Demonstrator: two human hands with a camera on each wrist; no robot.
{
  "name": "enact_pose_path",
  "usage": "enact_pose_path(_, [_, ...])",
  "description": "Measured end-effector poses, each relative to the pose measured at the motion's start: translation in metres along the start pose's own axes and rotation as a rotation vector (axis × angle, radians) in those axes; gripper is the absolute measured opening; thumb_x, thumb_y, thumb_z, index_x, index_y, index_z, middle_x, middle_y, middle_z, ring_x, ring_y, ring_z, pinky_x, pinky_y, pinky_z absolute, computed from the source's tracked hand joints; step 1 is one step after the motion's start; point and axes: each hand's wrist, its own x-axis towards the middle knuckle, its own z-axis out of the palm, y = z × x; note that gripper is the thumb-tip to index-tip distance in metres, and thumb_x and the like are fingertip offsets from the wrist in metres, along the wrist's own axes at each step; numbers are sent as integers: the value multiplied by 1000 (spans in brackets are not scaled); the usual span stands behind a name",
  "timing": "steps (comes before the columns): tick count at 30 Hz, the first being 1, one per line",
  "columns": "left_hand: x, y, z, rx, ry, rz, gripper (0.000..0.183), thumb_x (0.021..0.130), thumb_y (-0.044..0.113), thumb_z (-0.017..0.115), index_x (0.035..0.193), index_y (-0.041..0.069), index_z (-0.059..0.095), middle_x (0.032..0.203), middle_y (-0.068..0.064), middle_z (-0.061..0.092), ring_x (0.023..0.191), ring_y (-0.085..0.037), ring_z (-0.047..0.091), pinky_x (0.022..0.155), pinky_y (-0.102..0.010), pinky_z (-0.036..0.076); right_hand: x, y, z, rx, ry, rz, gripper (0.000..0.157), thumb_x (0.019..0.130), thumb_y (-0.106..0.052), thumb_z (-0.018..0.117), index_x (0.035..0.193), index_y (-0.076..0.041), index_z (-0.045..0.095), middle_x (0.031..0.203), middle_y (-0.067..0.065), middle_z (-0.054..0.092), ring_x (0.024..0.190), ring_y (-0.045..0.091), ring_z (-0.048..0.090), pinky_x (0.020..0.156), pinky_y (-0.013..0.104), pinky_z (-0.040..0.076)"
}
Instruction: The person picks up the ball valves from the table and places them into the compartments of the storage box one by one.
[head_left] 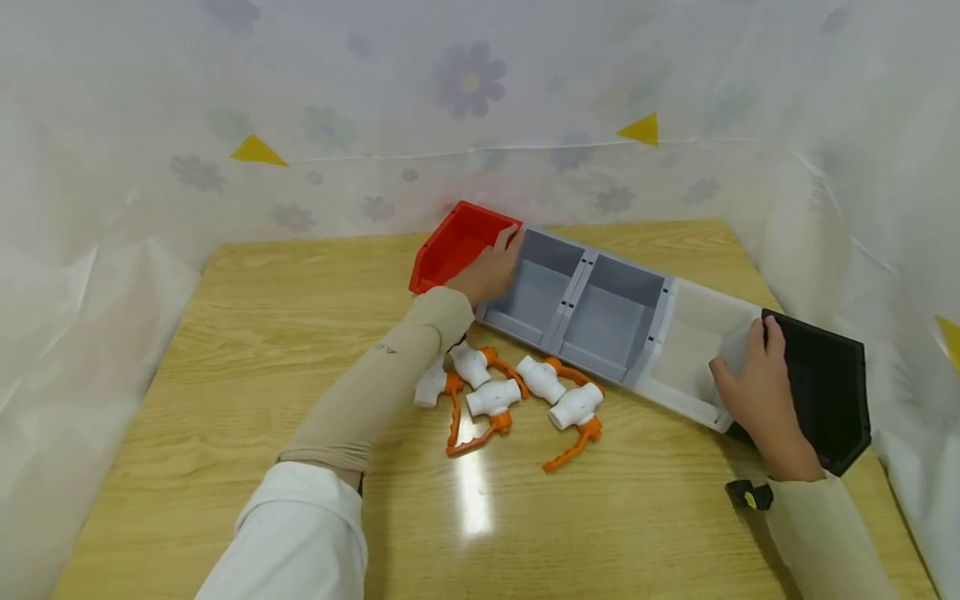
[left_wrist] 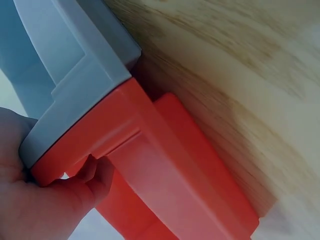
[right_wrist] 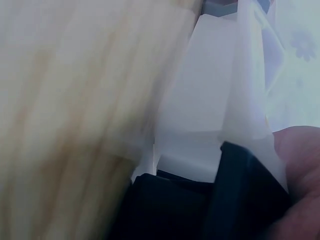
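Note:
A joined row of bins runs slantwise over the table: a red bin point(head_left: 450, 242), two grey bins point(head_left: 536, 287), a white bin point(head_left: 690, 333) and a black bin point(head_left: 825, 383). My left hand point(head_left: 487, 275) grips the wall where red meets grey; in the left wrist view its fingers curl over the red bin's rim point(left_wrist: 115, 120). At the other end, my right hand point(head_left: 761, 392) holds the wall between white and black, thumb on the white side. Several white valves with orange handles point(head_left: 577, 406) lie in front of the row, partly behind my left forearm.
The wooden table point(head_left: 300, 333) ends at a patterned plastic sheet point(head_left: 405, 100) behind, with more white sheeting point(head_left: 862, 208) at the right side. Yellow triangles point(head_left: 637, 129) are stuck on the sheeting. The row's right end is near the table's right edge.

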Motion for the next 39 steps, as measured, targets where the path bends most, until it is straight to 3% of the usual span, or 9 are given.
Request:
enact_pose_path(19, [-34, -34, -17, 15, -2, -73, 66, 97, 16, 32, 148, 10, -9, 153, -7, -11, 129, -41, 29, 109, -42, 18, 40, -27, 14, -3, -75, -122, 76, 91, -15, 48, 145, 6, -1, 152, 21, -9, 130, 51, 18, 92, 64, 26])
enact_pose_path(31, [-65, -58, -18, -24, 57, -187, 67, 97, 15, 34, 148, 11, -8, 153, -6, -12, 128, -43, 27, 105, -45, 27, 68, -42, 32, 6, -149, -188, 76, 92, -17, 47, 146, 1, -2, 153, 15, -11, 132, 46, 18, 88, 62, 29])
enact_pose_path(39, [-85, -67, -19, -30, 93, -235, 66, 97, 14, 34, 148, 8, -7, 152, -11, -9, 125, -45, 30, 106, -47, 25, 82, -54, 43, -7, -190, -227, 77, 92, -17, 49, 147, -2, -3, 153, 12, -12, 131, 47, 20, 92, 62, 29])
